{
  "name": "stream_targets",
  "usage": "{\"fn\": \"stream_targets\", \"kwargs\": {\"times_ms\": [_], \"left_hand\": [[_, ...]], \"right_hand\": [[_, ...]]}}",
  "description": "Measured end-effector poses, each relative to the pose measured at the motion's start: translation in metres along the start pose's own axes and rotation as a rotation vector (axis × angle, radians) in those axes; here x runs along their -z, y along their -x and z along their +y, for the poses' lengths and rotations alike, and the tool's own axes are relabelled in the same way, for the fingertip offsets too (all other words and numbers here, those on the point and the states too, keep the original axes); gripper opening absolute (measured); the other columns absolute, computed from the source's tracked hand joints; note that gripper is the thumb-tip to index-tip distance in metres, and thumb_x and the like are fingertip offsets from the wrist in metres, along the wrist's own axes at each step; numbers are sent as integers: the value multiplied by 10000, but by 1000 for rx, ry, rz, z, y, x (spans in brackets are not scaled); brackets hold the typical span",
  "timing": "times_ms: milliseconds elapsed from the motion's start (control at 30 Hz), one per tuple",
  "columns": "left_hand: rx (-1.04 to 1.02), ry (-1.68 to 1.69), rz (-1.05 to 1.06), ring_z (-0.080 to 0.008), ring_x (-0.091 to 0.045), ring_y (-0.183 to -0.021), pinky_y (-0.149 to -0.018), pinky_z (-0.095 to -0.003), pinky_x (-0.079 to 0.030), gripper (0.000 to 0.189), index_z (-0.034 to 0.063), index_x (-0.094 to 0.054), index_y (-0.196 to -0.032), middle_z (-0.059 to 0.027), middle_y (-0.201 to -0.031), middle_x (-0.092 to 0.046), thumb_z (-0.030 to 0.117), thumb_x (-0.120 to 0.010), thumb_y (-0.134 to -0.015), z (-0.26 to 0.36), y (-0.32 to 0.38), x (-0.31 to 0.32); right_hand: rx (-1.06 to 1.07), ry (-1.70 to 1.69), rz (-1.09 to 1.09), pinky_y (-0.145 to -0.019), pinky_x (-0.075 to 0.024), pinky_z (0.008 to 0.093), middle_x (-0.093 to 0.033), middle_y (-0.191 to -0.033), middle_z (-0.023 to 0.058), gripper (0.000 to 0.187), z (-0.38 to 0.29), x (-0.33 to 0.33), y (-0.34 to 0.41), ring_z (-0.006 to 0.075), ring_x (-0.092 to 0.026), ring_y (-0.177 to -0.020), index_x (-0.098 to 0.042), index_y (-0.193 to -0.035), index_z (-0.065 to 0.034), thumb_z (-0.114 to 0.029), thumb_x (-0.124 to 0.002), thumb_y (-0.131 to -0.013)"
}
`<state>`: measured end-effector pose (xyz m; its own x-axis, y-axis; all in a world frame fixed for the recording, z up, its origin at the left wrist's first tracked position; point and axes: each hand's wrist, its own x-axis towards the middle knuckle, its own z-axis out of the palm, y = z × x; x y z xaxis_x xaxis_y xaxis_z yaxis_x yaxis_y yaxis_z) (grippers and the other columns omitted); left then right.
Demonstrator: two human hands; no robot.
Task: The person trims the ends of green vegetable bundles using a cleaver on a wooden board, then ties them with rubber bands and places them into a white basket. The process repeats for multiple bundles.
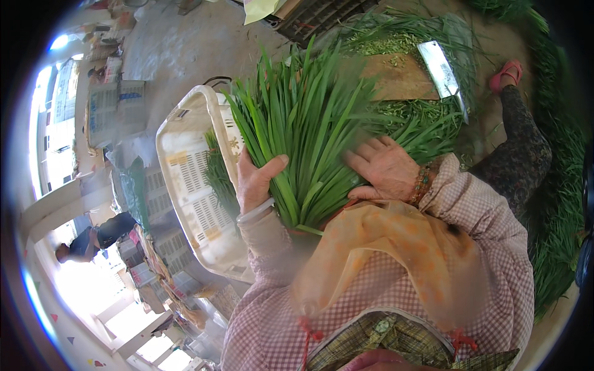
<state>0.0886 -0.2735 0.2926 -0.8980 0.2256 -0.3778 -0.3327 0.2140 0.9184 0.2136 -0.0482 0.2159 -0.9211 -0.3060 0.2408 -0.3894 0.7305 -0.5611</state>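
A big bunch of long flat green leaves, like garlic chives (pixel 301 125), fans out in front of my body. My left hand (pixel 260 178) presses against its left side, thumb over the leaves and fingers hidden behind the white basket's rim side. My right hand (pixel 383 167) lies flat at the bunch's right side, fingers spread; whether it bears any weight cannot be told. Beyond it a cleaver with a wide metal blade (pixel 438 69) rests at the edge of a wooden board (pixel 394 79), with cut green pieces on and around the board.
A white plastic basket (pixel 211 97) with more leaves inside stands at my left. Heaps of green leaves (pixel 557 232) lie along the right, beyond my outstretched leg. A dark crate (pixel 320 18) is at the top. Stacked crates (pixel 116 111) and a person (pixel 100 236) are far left.
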Motion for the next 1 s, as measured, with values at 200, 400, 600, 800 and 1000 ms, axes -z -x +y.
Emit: {"fn": "stream_targets", "kwargs": {"times_ms": [200, 400, 600, 800, 1000], "left_hand": [[24, 137, 5, -221, -672, -853, -803, -328, -551, 497, -51, -581, -1210, -136, -1034, -686, -24, -687, -725, 2, 5, -4], [1, 106, 21, -219, -677, -864, -798, -327, -552, 485, -48, -579, -1209, -135, -1035, -689, -25, -688, -738, 0, 5, -5], [-26, 50, 36, -200, -669, -869, -811, -316, -541, 485, -44, -584, -1197, -117, -1029, -690, -21, -707, -729, 3, 5, -8], [-84, -72, 52, -178, -651, -869, -812, -300, -520, 470, -36, -588, -1186, -97, -1028, -687, -7, -708, -733, 6, 4, -13], [-118, -239, 75, -216, -646, -920, -852, -326, -508, 531, -31, -568, -1218, -130, -1041, -682, 44, -737, -720, 6, 5, -18]], "right_hand": [[113, -28, 163, -993, -382, 536, -542, -1226, 157, 607, 5, 16, -9, 348, -520, -1152, -561, -1250, -83, -319, -791, -741], [161, -483, 356, -907, -449, 470, -629, -1096, 125, 346, 2, 28, -28, 336, -593, -1012, -642, -1082, -49, -77, -765, -760], [240, -146, 154, -771, -397, 362, -545, -777, 34, 190, -19, 15, -49, 226, -538, -795, -590, -774, -115, -259, -689, -850], [158, -306, 316, -749, -394, 373, -505, -705, 33, 193, -34, -10, -49, 240, -533, -754, -555, -751, -106, -204, -710, -813], [-211, -611, 588, -660, -466, 366, -590, -731, 100, 73, -1, 16, -40, 263, -590, -680, -616, -829, -38, -102, -642, -855]]}}
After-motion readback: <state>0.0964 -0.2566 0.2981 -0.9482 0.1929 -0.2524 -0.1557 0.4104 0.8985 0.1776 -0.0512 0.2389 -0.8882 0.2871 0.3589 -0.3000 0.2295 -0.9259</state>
